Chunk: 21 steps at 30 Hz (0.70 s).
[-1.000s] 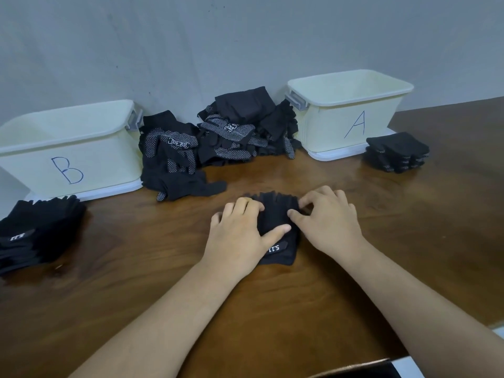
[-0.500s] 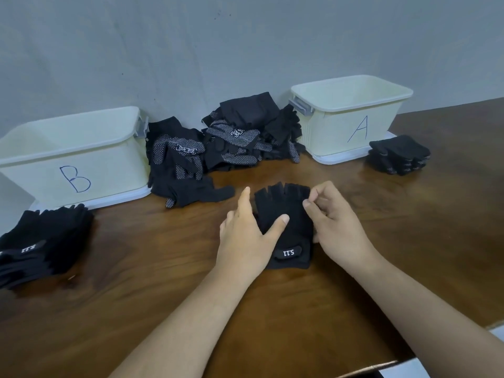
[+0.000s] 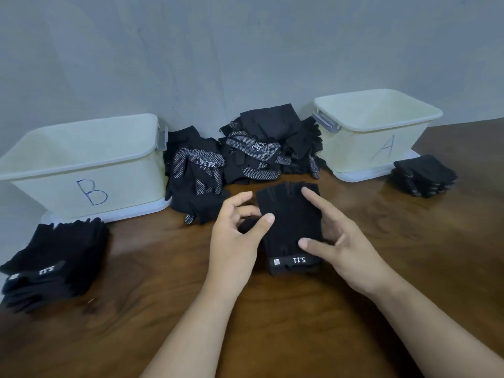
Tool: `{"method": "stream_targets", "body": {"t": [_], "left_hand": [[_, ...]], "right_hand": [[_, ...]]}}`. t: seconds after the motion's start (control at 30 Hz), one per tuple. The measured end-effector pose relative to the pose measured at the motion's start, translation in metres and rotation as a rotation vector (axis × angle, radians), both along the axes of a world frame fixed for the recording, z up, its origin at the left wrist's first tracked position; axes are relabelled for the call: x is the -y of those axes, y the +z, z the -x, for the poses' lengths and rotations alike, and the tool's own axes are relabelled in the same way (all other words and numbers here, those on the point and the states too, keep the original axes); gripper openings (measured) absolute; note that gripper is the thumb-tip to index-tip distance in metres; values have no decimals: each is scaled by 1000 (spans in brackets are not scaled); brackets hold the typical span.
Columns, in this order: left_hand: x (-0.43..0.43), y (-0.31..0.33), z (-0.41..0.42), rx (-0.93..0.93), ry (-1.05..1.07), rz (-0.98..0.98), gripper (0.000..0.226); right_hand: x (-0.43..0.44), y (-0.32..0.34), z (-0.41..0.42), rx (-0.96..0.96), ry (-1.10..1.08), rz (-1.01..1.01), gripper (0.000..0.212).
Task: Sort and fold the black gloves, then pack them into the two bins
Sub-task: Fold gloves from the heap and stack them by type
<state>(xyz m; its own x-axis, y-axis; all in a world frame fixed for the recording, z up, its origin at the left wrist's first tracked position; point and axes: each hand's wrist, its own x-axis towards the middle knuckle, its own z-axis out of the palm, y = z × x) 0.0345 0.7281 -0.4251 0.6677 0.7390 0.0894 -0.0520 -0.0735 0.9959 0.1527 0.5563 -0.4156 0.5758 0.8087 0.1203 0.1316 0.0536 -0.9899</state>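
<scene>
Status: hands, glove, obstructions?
Left hand pinches glove edge; right hand open, thumb on it. Glove flat on table, unfolded. Nothing blocks bin A or bin B.

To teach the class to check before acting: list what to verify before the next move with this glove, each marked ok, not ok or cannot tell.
1. Glove flat on table, label up: ok.
2. Left hand pinches glove edge: ok.
3. Right hand grips glove: not ok, thumb only touches.
4. Bin A and bin B lidless: ok.
5. Bin floors bare: cannot tell.
</scene>
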Motion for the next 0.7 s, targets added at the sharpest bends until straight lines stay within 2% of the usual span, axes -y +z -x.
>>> {"method": "stream_targets", "body": {"t": [0.1, 0.17, 0.23, 0.33, 0.5, 0.6, 0.7], "left_hand": [[-12, 11, 14, 32, 92, 30, 38], [-22, 18, 29, 134, 52, 159, 24], [-34, 22, 52, 205, -18, 264, 25], [-48, 28, 91, 93, 24, 117, 29], [-46, 46, 144, 31, 267, -43, 22], [-37, 54, 167, 62, 347, -7, 24], [-22, 55, 185, 113, 288, 176, 39]], "right_hand": [[-18, 6, 9, -20, 41, -12, 89], [-30, 13, 15, -39, 58, -24, 91], [-42, 19, 19, -39, 103, -35, 92], [-57, 32, 31, 6, 199, -26, 93], [-72, 50, 66, 31, 366, -6, 97], [-75, 56, 86, 21, 384, -30, 100], [-76, 61, 106, 5, 364, -86, 101]]}}
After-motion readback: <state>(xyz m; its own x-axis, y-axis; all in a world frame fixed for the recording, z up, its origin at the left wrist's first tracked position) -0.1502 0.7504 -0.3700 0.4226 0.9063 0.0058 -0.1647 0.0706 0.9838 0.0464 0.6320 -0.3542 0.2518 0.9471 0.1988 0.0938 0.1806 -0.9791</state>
